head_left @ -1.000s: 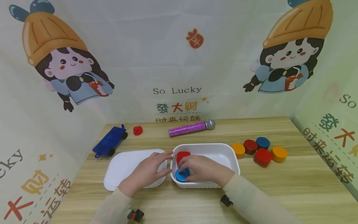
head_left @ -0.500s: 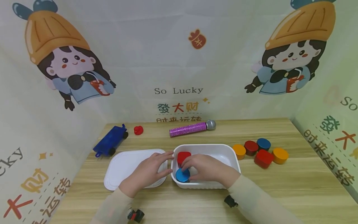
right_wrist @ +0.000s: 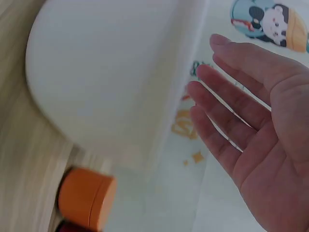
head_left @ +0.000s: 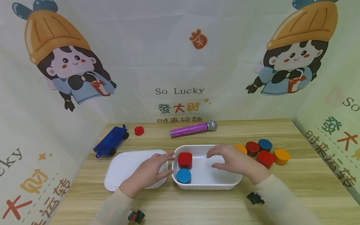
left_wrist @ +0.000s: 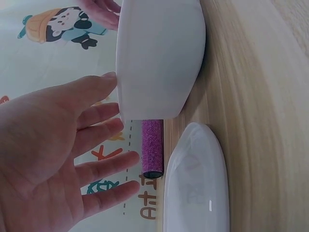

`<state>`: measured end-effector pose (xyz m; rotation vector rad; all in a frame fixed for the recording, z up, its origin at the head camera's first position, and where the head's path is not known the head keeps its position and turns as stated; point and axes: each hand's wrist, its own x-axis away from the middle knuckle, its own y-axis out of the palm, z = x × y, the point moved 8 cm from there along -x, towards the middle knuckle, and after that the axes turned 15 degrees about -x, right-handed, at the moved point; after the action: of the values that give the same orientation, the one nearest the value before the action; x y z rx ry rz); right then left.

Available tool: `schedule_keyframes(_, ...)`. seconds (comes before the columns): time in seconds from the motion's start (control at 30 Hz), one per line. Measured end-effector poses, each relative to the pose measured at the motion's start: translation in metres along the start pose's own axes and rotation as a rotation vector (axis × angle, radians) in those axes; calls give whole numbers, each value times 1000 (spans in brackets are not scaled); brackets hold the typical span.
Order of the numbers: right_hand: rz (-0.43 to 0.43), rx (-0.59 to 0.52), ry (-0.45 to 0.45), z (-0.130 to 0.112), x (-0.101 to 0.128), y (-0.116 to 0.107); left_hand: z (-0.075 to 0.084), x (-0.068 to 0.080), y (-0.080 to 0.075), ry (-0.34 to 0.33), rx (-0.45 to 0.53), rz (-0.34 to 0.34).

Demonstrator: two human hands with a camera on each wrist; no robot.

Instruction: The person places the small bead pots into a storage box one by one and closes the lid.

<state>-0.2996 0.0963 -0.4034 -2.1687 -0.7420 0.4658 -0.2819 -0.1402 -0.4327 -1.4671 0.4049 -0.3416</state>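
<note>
A white plastic box (head_left: 208, 186) holds a red rounded-square block (head_left: 185, 160) and a blue round block (head_left: 184, 176), side by side at its left end. My left hand (head_left: 150, 170), fingers spread, touches the box's left rim with its fingertips; in the left wrist view the thumb (left_wrist: 99, 89) rests at the rim. Over the right part of the box hovers my right hand (head_left: 234, 159), holding nothing, its fingers loosely bent. The right wrist view shows that palm (right_wrist: 275, 159) bare beside the box wall (right_wrist: 106, 82). Under the left hand lies a white lid (head_left: 126, 165).
Right of the box stand an orange round block (head_left: 241, 149), a dark red one (head_left: 252, 148), a blue one (head_left: 265, 145), a red square one (head_left: 265, 158) and a yellow one (head_left: 282, 156). Behind are a purple microphone (head_left: 192, 129), a blue toy cart (head_left: 111, 142) and a small red piece (head_left: 139, 130).
My right hand has let go of the blue round block, leaving it in the box's front left corner, and has moved right and up. The left hand has stayed at the rim.
</note>
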Motion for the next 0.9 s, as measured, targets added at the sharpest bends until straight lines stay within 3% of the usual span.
schedule_keyframes(0.2,107,-4,49,24,16,-35,0,0,2,-5,-4,-10)
schedule_keyframes(0.4,206,1,34,48,29,-61,0,0,1,-3,-3,-13)
schedule_keyframes(0.53,255,68,-2,68,35,-72,0,0,2,-7,-1,-14)
schedule_keyframes(0.73,212,110,-3,93,37,-74,-1,0,4,-7,0,-11)
schedule_keyframes(0.9,104,89,57,101,37,-64,-1,-1,4,-9,11,-16)
